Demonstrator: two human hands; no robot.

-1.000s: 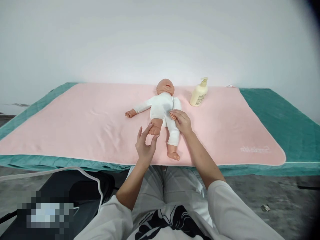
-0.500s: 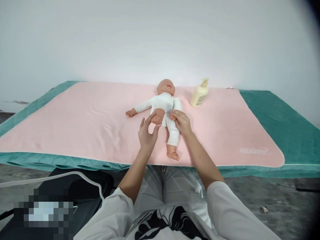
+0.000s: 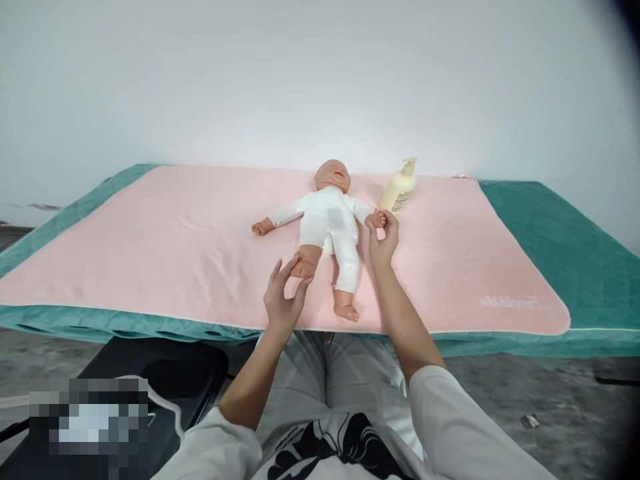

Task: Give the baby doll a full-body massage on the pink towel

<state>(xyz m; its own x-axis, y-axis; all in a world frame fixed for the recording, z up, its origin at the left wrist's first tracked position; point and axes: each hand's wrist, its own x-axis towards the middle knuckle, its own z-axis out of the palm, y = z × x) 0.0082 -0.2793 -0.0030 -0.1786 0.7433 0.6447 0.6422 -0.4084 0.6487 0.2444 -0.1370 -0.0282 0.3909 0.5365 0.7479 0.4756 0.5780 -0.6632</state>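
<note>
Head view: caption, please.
Left hand holds the foot, right hand the hand, of a white-clothed baby doll on pink cloth.

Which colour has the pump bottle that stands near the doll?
The pump bottle is pale cream yellow, with dark lettering, as the head view shows.

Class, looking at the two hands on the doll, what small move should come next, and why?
Probably ease the right hand inward, guiding the doll's hand over its white torso: the fingers have hold of it, and that arm is stretched outward, close to the pump bottle.

Left hand (image 3: 284,298), right hand (image 3: 384,244) apparently half-curled
</note>
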